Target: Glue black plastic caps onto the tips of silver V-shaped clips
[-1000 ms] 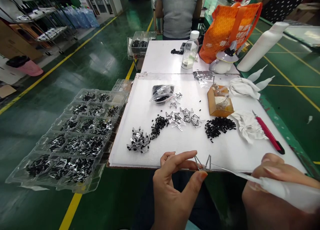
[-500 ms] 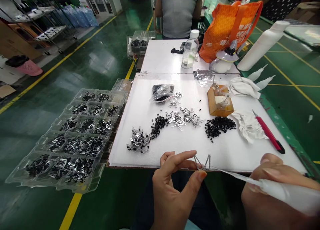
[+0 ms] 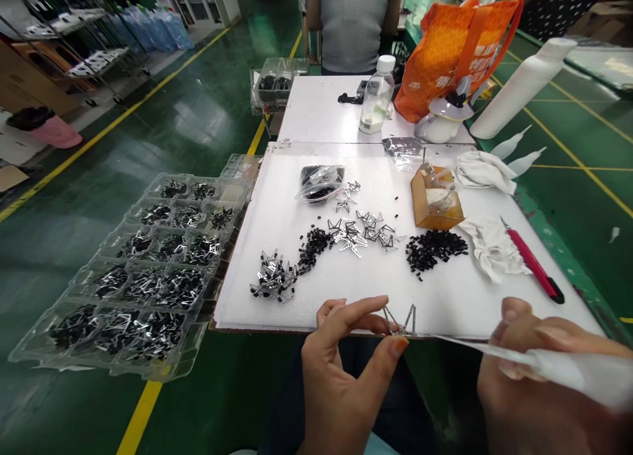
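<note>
Between thumb and forefinger, my left hand (image 3: 346, 363) pinches a small bent metal clip (image 3: 409, 320) at the table's front edge, its thin legs pointing up. My right hand (image 3: 539, 369) grips a white glue bottle (image 3: 578, 376) with a long fine nozzle. The nozzle tip points left at the clip, a short gap away. Beyond the hands lie a pile of metal clips with black ends (image 3: 273, 277), loose black pieces (image 3: 315, 247), bare metal clips (image 3: 351, 237) and a larger heap of black pieces (image 3: 435, 250).
A wooden box (image 3: 435, 201), crumpled tissue (image 3: 494, 247) and a red cutter knife (image 3: 531, 260) are on the right. Left of the table stands a compartment tray (image 3: 106, 270) of clips. Farther back are a clear bottle (image 3: 378, 95), an orange bag (image 3: 455, 59) and a seated person (image 3: 357, 26).
My right hand has drawn the glue nozzle slightly to the right, away from the clip. My left hand holds the clip in nearly the same place.
</note>
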Available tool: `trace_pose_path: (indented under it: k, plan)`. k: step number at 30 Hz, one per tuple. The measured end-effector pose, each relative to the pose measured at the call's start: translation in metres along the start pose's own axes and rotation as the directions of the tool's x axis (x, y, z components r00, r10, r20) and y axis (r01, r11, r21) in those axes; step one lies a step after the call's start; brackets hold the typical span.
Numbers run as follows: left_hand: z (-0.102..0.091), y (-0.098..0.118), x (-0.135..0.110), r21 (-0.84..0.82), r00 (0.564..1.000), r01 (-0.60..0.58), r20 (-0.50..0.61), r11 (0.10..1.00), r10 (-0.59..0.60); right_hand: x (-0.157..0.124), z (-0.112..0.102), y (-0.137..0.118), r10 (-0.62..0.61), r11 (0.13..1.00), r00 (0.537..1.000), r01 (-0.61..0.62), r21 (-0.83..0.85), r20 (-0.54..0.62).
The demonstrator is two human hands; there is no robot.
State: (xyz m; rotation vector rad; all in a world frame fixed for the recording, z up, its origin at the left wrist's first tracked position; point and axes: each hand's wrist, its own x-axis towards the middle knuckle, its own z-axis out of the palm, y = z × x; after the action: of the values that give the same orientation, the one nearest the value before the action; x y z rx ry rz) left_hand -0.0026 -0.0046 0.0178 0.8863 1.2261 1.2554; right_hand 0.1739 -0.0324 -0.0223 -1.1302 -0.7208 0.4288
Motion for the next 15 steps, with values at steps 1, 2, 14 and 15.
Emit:
trace_pose_path:
  k: [1,2,14,15]
  plan:
    - [0.000,0.000,0.000,0.002,1.000,0.001,-0.008,1.000,-0.001,0.003,0.005,0.002,0.055,0.998,0.997,-0.053,0.033,-0.059]
    - [0.000,0.000,0.000,0.002,1.000,-0.001,-0.017,1.000,0.001,0.008,0.010,0.006,0.128,0.991,0.988,-0.123,0.053,-0.091]
    - [-0.022,0.000,0.002,-0.043,0.996,-0.005,-0.087,0.999,0.002,0.058,0.099,0.055,0.330,0.842,0.715,0.073,-0.534,0.617]
    - [-0.026,0.000,0.001,-0.045,0.995,0.001,-0.098,0.999,-0.006,0.056,0.111,0.057,0.320,0.818,0.682,0.152,-0.555,0.658]
